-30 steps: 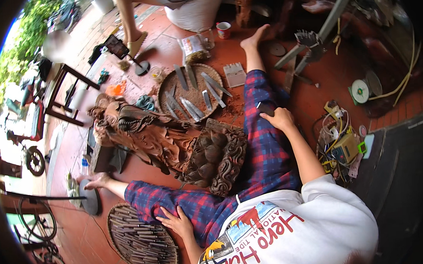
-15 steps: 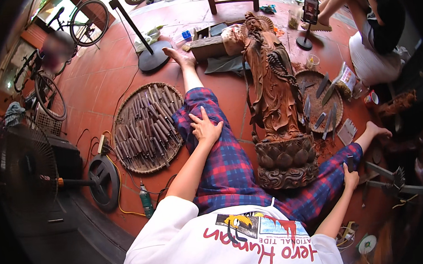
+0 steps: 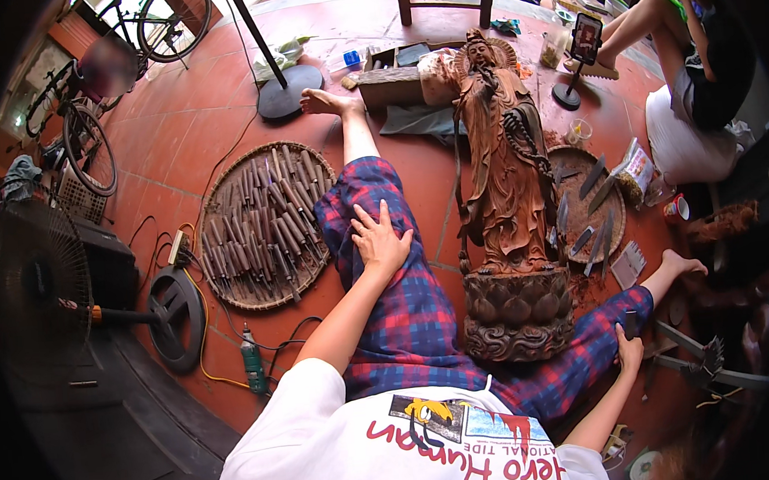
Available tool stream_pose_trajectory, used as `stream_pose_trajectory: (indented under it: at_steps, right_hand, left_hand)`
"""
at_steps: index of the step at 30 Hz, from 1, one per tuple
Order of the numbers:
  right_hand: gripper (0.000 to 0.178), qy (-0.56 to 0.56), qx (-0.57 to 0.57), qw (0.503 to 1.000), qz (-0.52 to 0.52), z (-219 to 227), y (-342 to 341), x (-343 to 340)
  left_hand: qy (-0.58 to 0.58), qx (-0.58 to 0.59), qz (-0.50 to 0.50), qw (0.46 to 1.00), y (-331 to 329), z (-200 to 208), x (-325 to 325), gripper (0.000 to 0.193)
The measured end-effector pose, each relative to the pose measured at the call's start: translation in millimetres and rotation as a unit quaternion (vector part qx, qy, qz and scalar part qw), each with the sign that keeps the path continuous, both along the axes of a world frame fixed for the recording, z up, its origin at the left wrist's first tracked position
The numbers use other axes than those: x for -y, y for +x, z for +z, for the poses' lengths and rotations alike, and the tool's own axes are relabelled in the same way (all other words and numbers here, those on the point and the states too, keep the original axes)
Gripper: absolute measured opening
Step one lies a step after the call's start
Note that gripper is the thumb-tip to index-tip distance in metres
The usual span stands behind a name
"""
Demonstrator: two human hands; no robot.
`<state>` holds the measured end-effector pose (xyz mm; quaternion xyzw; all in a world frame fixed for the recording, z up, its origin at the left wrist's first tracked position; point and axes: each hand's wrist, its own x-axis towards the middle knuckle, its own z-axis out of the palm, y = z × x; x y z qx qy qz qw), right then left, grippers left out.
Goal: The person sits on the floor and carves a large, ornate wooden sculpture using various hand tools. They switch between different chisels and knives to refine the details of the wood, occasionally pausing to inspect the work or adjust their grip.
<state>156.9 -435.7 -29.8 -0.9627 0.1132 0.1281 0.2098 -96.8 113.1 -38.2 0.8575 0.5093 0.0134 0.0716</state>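
My left hand (image 3: 382, 244) rests on my left knee, palm down, its fingers spread and nothing in it. At my right knee, my right hand (image 3: 630, 352) is closed around a small dark block-like object (image 3: 632, 321); its kind is unclear. Between my legs a carved wooden statue (image 3: 502, 176) of a robed figure stands on a lotus-shaped base (image 3: 519, 313). Neither hand touches it. Left of my left leg, a round woven tray (image 3: 213, 194) holds many wooden-handled carving tools (image 3: 265, 234). Another woven tray (image 3: 581, 163), right of the statue, bears several flat blades (image 3: 604, 190).
A green power drill (image 3: 253, 364) and cables lie left of me, near a fan (image 3: 39, 270). Beyond my left foot are a round stand base (image 3: 291, 93) and a wooden box (image 3: 391, 88). A phone on a stand (image 3: 585, 39) and a seated person (image 3: 710, 70) are at far right.
The whole view has shifted slightly, moving far things rightward and down. My left hand stays on the knee, and my right hand keeps its hold on the dark object.
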Motion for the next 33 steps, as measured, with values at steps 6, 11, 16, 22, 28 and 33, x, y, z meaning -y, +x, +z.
stream_pose_trajectory:
  at_steps: [6, 11, 16, 22, 28, 33]
  right_hand:
    - [0.066, 0.02, -0.015, 1.0, -0.011, -2, -4, -2]
    - [0.065, 0.031, -0.008, 0.999, -0.014, -2, -7, -1]
    - [0.066, 0.015, 0.009, 1.0, -0.016, 0, -12, -2]
    - [0.066, -0.022, 0.024, 0.999, -0.002, 9, -13, -9]
    - [0.064, -0.098, -0.013, 0.995, -0.006, 13, -19, -25]
    - [0.066, -0.128, 0.031, 0.991, 0.017, 3, -26, -24]
  left_hand:
    - [0.004, -0.004, 0.004, 1.0, 0, 0, -1, 0.096]
    - [-0.008, -0.002, 0.009, 1.0, -3, 1, -3, 0.096]
    - [0.02, 0.017, 0.002, 1.0, -5, -2, -4, 0.095]
    - [0.0, 0.027, 0.01, 1.0, -4, 0, -3, 0.097]
    - [-0.007, 0.036, 0.016, 0.999, -12, -5, -4, 0.097]
    - [-0.008, 0.061, -0.002, 0.998, -15, -9, -3, 0.096]
